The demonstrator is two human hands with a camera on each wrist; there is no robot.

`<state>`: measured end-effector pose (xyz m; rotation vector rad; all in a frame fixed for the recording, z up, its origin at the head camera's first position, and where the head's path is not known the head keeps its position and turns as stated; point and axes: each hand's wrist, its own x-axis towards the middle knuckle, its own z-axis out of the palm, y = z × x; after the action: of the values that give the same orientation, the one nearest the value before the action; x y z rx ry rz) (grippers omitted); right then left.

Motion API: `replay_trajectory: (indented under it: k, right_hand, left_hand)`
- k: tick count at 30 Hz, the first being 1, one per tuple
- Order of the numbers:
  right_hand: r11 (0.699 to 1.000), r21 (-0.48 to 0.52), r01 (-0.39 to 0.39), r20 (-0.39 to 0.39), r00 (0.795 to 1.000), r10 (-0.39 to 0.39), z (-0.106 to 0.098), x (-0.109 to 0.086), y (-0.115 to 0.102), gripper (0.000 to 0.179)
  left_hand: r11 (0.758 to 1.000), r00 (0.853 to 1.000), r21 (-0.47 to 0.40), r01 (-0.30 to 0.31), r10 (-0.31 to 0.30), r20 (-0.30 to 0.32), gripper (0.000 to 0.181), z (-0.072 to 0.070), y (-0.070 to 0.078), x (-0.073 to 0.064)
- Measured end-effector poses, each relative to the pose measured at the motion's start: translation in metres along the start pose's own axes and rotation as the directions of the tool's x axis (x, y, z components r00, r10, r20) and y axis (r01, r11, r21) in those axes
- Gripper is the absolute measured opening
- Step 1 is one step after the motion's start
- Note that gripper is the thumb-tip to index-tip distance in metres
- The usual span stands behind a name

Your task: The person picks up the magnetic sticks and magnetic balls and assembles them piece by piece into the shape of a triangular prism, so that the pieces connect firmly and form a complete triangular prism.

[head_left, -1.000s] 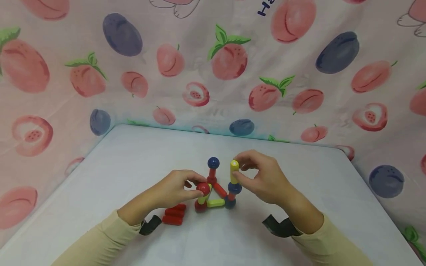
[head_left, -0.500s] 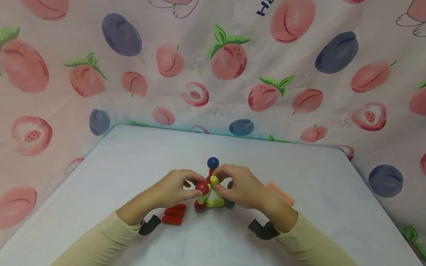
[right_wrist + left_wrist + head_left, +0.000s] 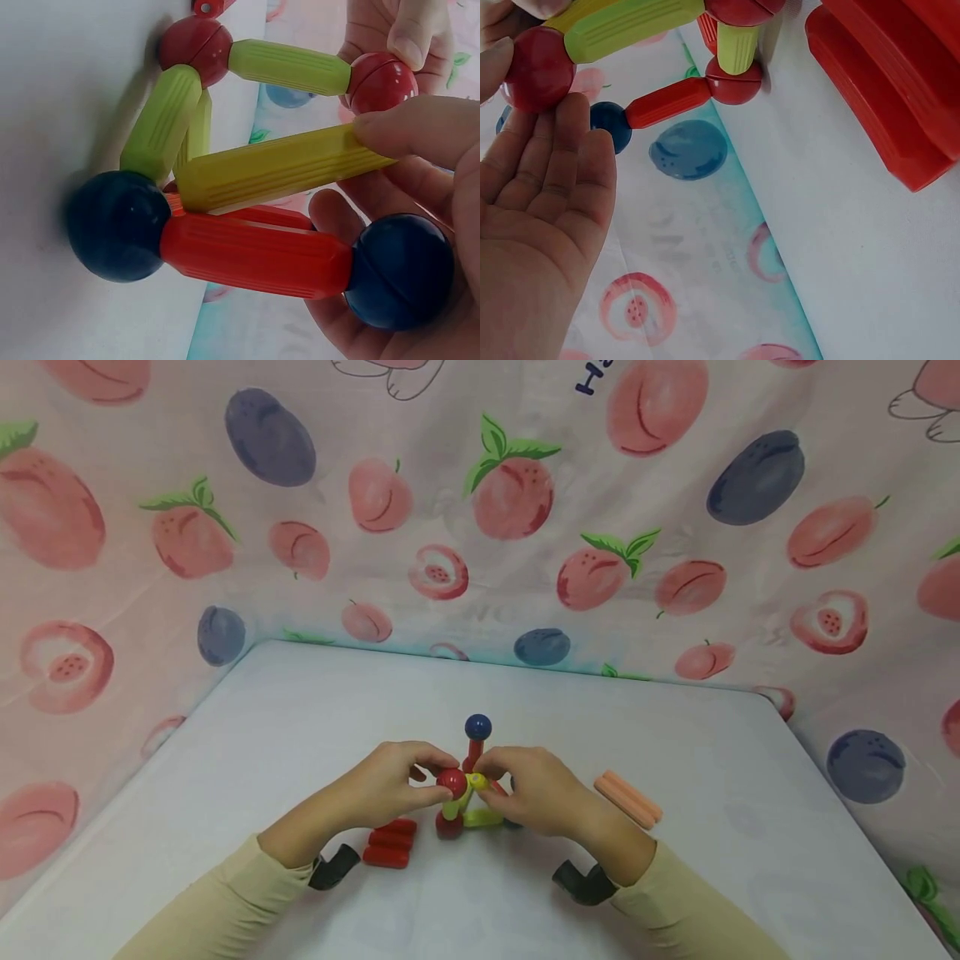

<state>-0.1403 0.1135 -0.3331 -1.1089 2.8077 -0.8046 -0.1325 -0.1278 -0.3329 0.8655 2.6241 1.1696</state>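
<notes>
A frame of magnetic rods and balls stands at the table's middle. My left hand [image 3: 386, 787] pinches the red ball [image 3: 452, 782] that tops an upright lime rod [image 3: 289, 67]. My right hand [image 3: 543, 793] grips a yellow rod [image 3: 277, 169] between thumb and fingers, its near end close beside that red ball. In the right wrist view the yellow rod's other end points down into the frame. A blue ball [image 3: 405, 271] on an upright red rod [image 3: 259, 255] sits against the right hand's fingers. Another blue ball [image 3: 478, 727] tops the rear upright.
Three red rods [image 3: 390, 843] lie left of the frame, under the left wrist. Orange rods [image 3: 628, 799] lie to the right, beside the right forearm. A fruit-print cloth [image 3: 480, 568] hangs behind the white table [image 3: 360, 693].
My right hand has lifted the yellow rod off the top of the right-hand blue ball and moved left and down, lowering it beside the red ball. The orange rods have come into view.
</notes>
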Motion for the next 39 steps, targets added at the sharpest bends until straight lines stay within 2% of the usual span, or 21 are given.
replay_trajectory:
  k: [11,20,33,39]
  right_hand:
    - [0.999,-0.030,-0.025,0.045,0.999,0.026,0.0014,0.0009,-0.0021,0.023]
    - [0.998,-0.037,-0.049,0.069,0.996,0.052,0.0014,0.0022,-0.0034,0.023]
    - [0.995,-0.067,-0.067,0.076,0.995,0.072,0.0013,0.0036,-0.0050,0.019]
    - [0.996,-0.003,-0.094,0.090,0.991,0.094,-0.0016,0.0022,-0.0002,0.022]
  left_hand:
    - [1.000,1.000,-0.002,-0.010,0.010,-0.005,0.031,-0.0009,0.0000,-0.0002]
    - [0.999,1.000,-0.020,0.025,-0.024,0.003,0.034,-0.0004,-0.0010,-0.0007]
    - [0.999,1.000,-0.023,0.027,-0.027,-0.011,0.032,0.0001,-0.0038,-0.0009]
    - [0.999,0.999,-0.030,0.030,-0.031,-0.010,0.033,0.0006,-0.0030,-0.0007]
